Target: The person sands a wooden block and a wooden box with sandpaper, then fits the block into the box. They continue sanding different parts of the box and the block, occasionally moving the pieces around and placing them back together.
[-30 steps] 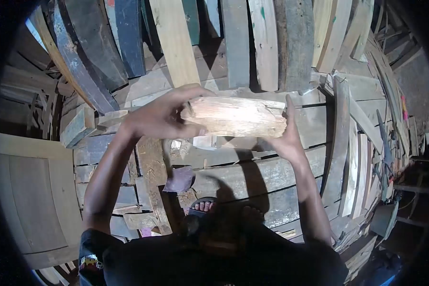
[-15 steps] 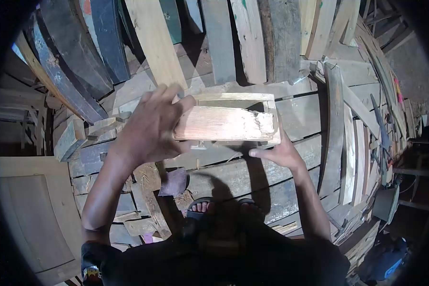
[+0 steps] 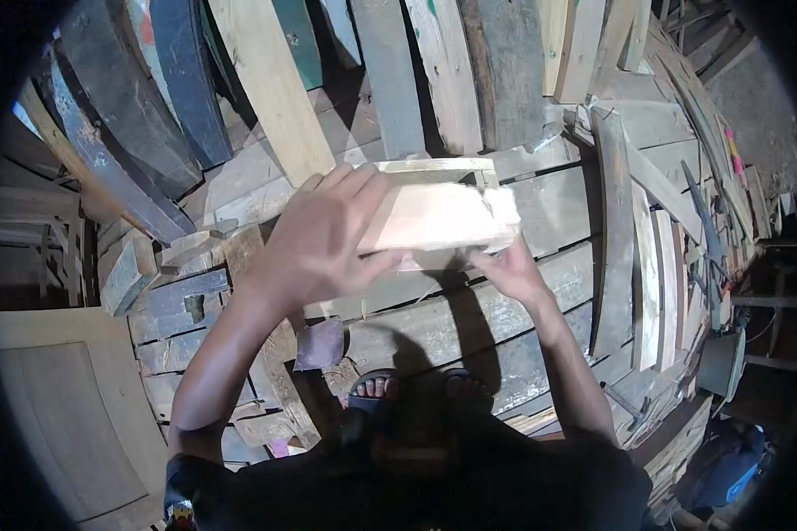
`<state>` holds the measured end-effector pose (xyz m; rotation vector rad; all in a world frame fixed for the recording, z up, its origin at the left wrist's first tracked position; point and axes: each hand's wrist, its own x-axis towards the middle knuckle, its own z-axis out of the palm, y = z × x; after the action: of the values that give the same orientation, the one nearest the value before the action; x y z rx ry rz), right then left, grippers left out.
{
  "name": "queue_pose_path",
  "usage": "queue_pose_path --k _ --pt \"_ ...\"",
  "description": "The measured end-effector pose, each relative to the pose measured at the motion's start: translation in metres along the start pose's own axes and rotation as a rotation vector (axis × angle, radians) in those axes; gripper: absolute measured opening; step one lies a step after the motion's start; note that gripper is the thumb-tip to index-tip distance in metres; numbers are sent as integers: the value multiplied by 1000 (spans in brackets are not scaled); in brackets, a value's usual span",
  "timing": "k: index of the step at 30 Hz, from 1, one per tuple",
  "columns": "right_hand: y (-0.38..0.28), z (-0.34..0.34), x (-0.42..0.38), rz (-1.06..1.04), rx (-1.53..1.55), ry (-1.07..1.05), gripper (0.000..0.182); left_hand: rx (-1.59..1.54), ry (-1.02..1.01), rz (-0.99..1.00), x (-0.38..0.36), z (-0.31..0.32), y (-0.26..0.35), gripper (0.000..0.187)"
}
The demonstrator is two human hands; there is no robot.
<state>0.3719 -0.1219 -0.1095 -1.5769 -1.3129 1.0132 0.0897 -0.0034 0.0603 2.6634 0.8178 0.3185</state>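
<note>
A pale wooden frame (image 3: 443,217), like a small box made of short boards, is held up in front of me. Its near board is brightly lit and has a rough, chipped right end. A thinner rail shows behind it. My left hand (image 3: 328,234) is wrapped over the left end, with its fingers across the top and its thumb under the near board. My right hand (image 3: 515,270) grips the lower right corner, its thumb along the bottom edge and its other fingers largely hidden behind the frame.
Long planks (image 3: 274,80) lean side by side at the far side. Offcuts (image 3: 128,270) lie to the left above a panelled wooden door (image 3: 66,416). A grey scrap (image 3: 320,343) sits near my feet (image 3: 376,387). Loose boards (image 3: 615,230) and a handsaw-like dark tool (image 3: 704,212) are at the right.
My left hand has moved right and now covers more of the frame's left end. The frame is slightly tilted, and my right thumb has come up against its lower edge.
</note>
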Motion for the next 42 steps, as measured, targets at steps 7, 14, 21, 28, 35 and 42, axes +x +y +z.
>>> queue_pose_path --k 7,14,21,28,35,42 --pt "10 2 1 3 94 -8 84 78 43 106 0 5 -6 71" --pt "-4 5 -8 -35 -65 54 82 52 25 71 -9 2 5 72" --pt "-75 -20 1 96 -196 50 61 -47 313 50 -26 -11 -11 71" --pt "-74 -29 39 -16 -712 -100 52 -173 413 -198 -39 -23 -26 65" --pt "-40 -45 62 451 -501 -184 64 -180 375 -179 -54 26 -34 70" --pt "26 -61 45 264 -413 -169 73 -142 189 -18 -41 71 -17 72"
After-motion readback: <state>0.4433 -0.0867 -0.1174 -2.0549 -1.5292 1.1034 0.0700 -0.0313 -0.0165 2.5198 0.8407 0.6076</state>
